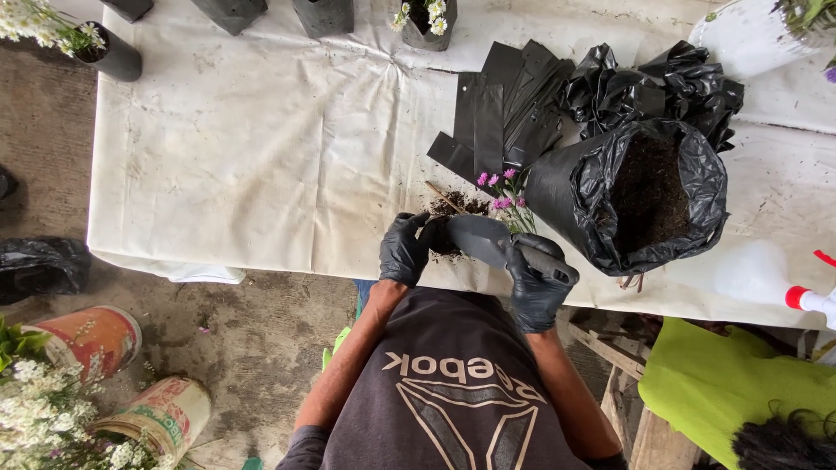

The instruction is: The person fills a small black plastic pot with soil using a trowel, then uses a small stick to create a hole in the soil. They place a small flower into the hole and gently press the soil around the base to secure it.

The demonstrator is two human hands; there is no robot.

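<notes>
Both my hands wear black gloves. My right hand [538, 287] grips the handle of a grey trowel [481, 238], whose blade points left over the table edge. My left hand [404, 248] is closed on a small dark bag of soil [440, 237] right at the blade's tip. Just behind them lies a little plant with pink flowers [503, 193] beside a patch of loose soil [455, 205]. A large black bag of soil [644, 196], open at the top, stands to the right of the plant.
A white sheet [261, 148] covers the table. Flat black plastic bags [505, 104] lie behind the plant, crumpled ones [653, 83] farther right. Potted plants [113, 52] line the far edge. A spray bottle [814, 300] sits at right. Tins [91, 335] and white flowers [43, 418] stand on the floor at left.
</notes>
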